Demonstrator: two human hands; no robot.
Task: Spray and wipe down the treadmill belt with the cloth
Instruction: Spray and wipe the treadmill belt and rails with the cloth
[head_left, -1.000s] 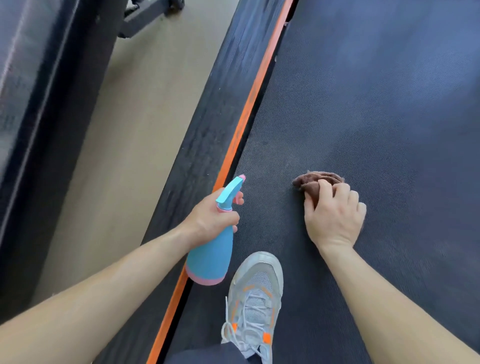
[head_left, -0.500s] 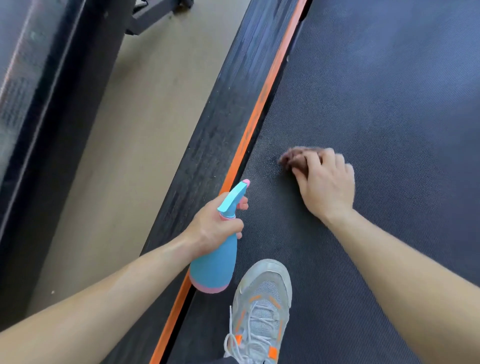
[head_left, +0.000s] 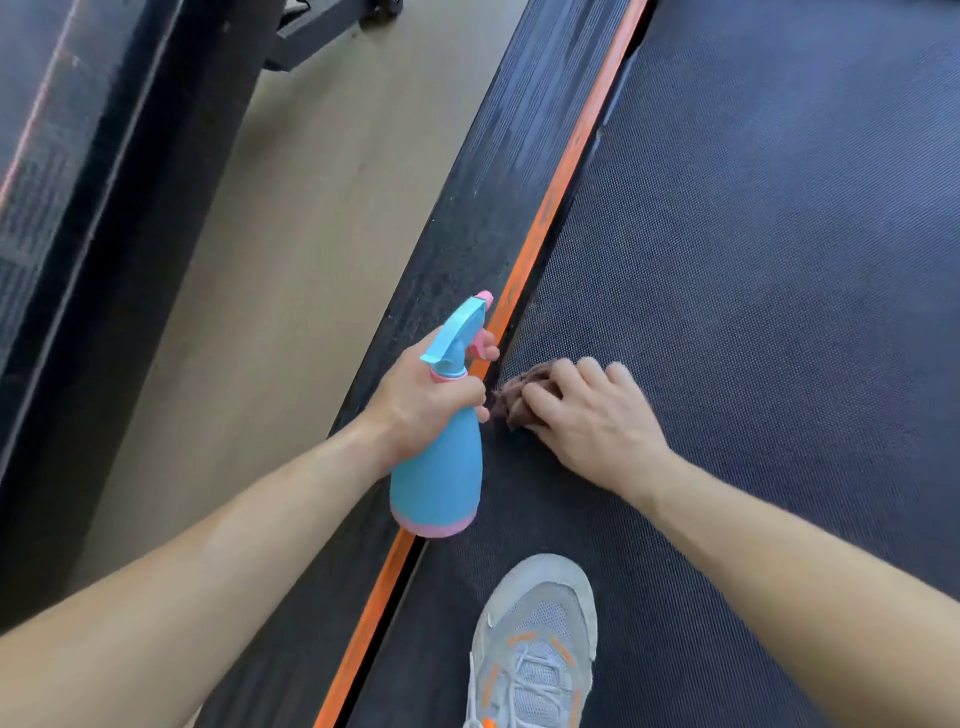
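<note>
1. The treadmill belt (head_left: 753, 260) is lying dark and textured under the person. Judging by its breadth, long overlapping passes are going to clean it best.
2. The orange strip (head_left: 561, 182) is bordering the belt's left edge, with a dark gap between them. The wiping is probably safest running along this edge, not into it.
3. The shoe (head_left: 540, 623) is standing on the belt, covering a patch that is needing its own wipe.
4. The spray bottle (head_left: 439, 467) is hanging upright over the strip, with the left hand (head_left: 421, 400) gripping its neck.
5. The right hand (head_left: 587, 415) is pressing down, its fingers curling over the cloth.
6. The cloth (head_left: 514, 397) is sitting bunched on the belt's left edge, just beside the bottle. Spreading it flatter is likely to be covering more.
</note>
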